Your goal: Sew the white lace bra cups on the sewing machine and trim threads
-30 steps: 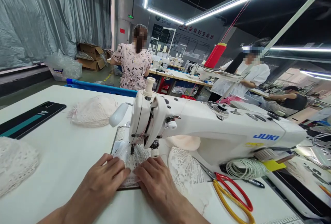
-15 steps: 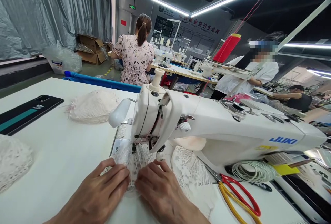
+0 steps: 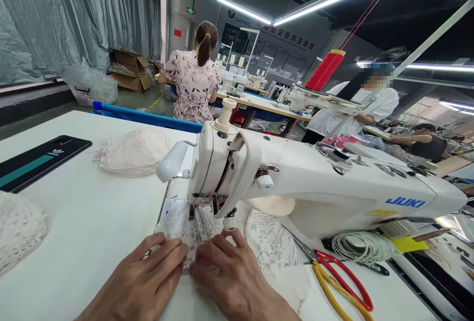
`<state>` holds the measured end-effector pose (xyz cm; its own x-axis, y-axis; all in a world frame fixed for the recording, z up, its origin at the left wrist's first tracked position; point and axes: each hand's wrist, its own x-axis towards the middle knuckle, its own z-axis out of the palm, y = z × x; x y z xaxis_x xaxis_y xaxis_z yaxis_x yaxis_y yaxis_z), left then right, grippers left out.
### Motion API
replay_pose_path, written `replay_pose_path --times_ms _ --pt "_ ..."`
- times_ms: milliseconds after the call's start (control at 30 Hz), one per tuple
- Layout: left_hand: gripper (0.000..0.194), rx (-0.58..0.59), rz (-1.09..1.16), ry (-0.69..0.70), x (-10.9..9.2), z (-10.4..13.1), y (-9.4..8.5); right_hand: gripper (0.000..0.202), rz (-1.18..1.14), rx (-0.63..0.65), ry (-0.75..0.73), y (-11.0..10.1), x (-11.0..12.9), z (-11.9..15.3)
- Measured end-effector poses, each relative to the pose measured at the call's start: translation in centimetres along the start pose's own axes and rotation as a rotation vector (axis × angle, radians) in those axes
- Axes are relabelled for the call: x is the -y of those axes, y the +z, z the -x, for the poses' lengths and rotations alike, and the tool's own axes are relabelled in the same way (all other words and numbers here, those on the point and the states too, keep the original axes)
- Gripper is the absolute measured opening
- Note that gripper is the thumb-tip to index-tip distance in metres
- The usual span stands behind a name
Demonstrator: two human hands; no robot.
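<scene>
The left hand (image 3: 148, 267) and right hand (image 3: 226, 264) rest curled fingers on the sheer white lace fabric (image 3: 200, 223); whether they pinch it, I cannot tell. Its long axis points away from between them, under the needle of the white metal JUKI sewing machine (image 3: 296, 173). Bare white tabletop (image 3: 99, 217) opens leftward; red-and-yellow-handled metal scissors (image 3: 342, 279) lie rightward.

The white openwork lace (image 3: 200, 224), semi-sheer and lightly puckered, lies at seven o'clock in view, roughly flat beneath the presser foot (image 3: 191, 212). Its ribbed part fans toward twelve; its six o'clock edge, partly covered by fingers (image 3: 177, 251), seems dotted with eyelets.
</scene>
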<state>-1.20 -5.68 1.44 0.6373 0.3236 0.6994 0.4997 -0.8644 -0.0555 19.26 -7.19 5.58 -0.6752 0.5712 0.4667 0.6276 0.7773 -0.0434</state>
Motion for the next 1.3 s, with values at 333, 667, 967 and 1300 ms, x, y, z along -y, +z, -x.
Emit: replay_pose_path --times_ms 333,667,967,1300 --pt "0.039 -0.034 0.001 -0.017 -0.2 -0.5 -0.3 0.019 0.030 -0.069 -0.044 0.5 -0.1 0.1" --pt "0.045 -0.110 -0.010 -0.009 -0.2 -1.3 -0.1 0.020 0.010 -0.124 -0.106 1.2 -0.4 -0.1" --pt "0.046 -0.172 -0.050 -0.037 -0.1 -1.2 0.7 0.044 -0.016 -0.065 0.066 1.4 -0.8 0.4" --pt "0.019 0.102 0.034 -0.071 2.8 -2.8 1.2 0.051 0.052 -0.026 0.193 1.9 -2.8 -0.2"
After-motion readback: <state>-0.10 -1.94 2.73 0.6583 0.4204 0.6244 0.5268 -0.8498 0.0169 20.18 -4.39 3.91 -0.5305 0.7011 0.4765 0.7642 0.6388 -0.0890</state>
